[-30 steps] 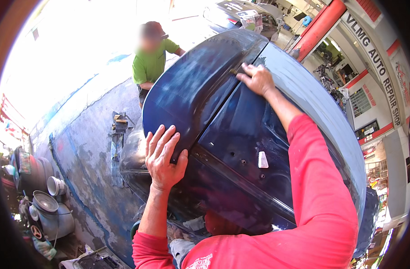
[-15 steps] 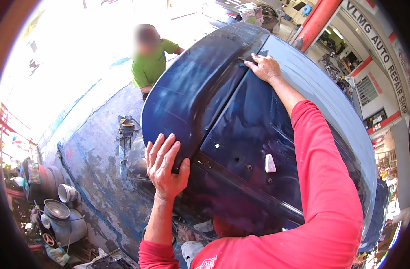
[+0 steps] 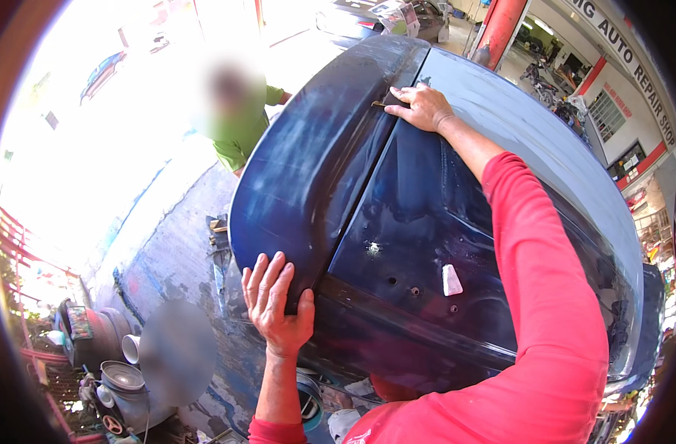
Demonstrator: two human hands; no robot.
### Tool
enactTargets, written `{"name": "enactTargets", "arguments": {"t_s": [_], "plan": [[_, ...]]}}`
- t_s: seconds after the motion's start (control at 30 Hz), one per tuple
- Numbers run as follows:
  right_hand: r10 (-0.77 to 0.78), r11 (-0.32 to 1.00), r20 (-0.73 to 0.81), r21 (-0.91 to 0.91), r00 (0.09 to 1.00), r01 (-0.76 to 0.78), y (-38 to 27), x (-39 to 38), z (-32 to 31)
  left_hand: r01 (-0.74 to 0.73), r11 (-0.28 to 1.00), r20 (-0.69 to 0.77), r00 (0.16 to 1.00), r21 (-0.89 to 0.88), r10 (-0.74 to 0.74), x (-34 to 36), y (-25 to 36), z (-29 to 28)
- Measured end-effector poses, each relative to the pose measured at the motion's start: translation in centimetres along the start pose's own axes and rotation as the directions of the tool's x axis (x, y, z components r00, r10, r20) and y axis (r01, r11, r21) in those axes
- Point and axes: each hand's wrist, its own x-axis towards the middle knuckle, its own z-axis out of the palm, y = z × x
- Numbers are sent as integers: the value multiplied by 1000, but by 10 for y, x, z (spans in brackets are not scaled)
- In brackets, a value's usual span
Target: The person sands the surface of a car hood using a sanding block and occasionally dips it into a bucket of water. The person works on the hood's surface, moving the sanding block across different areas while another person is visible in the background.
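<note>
In front of me is a large curved dark blue car body (image 3: 279, 170), split by a long narrow seam. My left hand (image 3: 279, 307) lies with fingers spread on the near edge of the panel left of the seam, holding nothing. Farther up, my right hand (image 3: 423, 108) presses its fingers on a small dark flat piece (image 3: 390, 99) beside the seam; it looks like folded sandpaper, but most of it is covered. A white wedge-shaped piece (image 3: 452, 280) rests on the panel right of the seam, near several small holes.
A person in a green shirt (image 3: 238, 140) stands at the car's far left side. A grey bucket (image 3: 123, 377) and other clutter stand at lower left. A teal bucket (image 3: 308, 403) is below my left forearm. A red post (image 3: 501, 33) rises at far right.
My view has shifted slightly. My right hand and the small dark piece sit a little farther left in the picture; my left hand stays on the panel edge. The person in green leans lower.
</note>
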Motion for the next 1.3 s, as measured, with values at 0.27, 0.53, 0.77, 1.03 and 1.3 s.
{"name": "enactTargets", "arguments": {"t_s": [0.27,0.53,0.77,1.03,1.3], "plan": [[-382,887,-97,241,919,394,-129,-107,-72,-46,999,-23,999,1,46,1,8,-8],[-45,967,-4,252,999,45,-151,-263,-221,-142,990,-52,988,8,142,-3,16,-8],[593,712,38,440,804,-546,-74,-447,-243,-106,983,120,989,148,88,-1,10,-3],[678,675,-169,529,715,-515,-54,-481,-187,-12,988,270,963,152,-29,-63,42,-51],[678,698,-21,333,735,-634,-26,-467,-175,465,631,481,409,622,-776,-572,107,-182]]}}
